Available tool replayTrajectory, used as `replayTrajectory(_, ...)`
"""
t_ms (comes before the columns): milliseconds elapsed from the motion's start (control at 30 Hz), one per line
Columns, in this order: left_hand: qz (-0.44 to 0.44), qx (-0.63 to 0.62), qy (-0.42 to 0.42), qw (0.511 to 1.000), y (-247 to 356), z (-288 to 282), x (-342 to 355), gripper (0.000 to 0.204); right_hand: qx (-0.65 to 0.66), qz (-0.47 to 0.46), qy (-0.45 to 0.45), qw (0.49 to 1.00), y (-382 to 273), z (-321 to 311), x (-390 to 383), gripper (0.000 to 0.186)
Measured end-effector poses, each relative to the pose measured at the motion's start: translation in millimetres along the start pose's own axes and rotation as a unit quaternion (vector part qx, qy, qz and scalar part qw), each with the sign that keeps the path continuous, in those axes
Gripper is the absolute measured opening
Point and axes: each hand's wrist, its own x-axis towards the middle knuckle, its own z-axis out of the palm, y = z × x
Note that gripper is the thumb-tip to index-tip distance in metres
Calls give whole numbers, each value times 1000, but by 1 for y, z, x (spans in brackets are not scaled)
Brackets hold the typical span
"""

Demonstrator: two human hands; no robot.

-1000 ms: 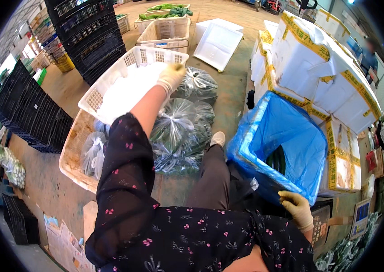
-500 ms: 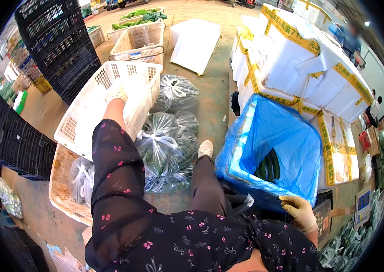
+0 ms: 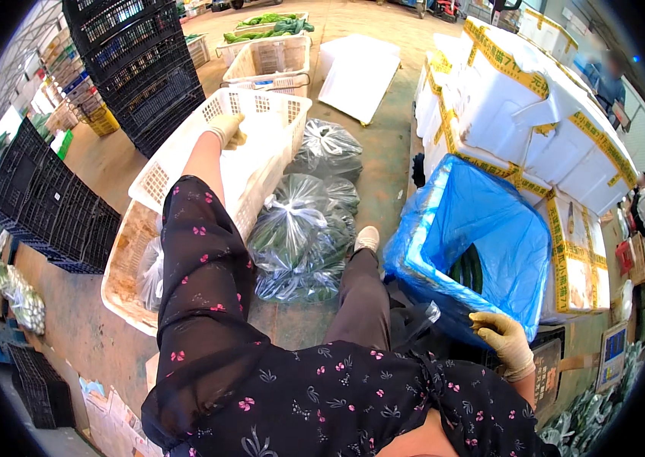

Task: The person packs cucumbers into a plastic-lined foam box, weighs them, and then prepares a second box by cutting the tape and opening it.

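Brown floor (image 3: 383, 148) ahead; left hand (image 3: 227, 130) over white basket (image 3: 292, 112), grip unclear; right hand (image 3: 508, 343), fingers parted, beside blue bag (image 3: 511, 236)

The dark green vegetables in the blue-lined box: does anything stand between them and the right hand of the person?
Yes. The near rim of the blue-lined box stands between the right hand and the dark green vegetables. From above, nothing visible covers them.

From the person's head, the camera (a wide fisheye) is looking down and forward, catching the blouse (image 3: 299, 388) very near and the floor (image 3: 385, 171) stretching farther away.
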Motion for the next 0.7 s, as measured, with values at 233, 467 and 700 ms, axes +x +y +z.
replayTrajectory(233,189,325,202,904,2,49,19,40,1,33,38,999,9,-2,-7,29)
replayTrajectory(467,123,432,129,884,-12,63,49,33,-11,46,61,997,9,-8,-2,28)
replayTrajectory(700,141,253,187,939,-3,52,45,36,-57,20,50,997,-14,-10,18,26)
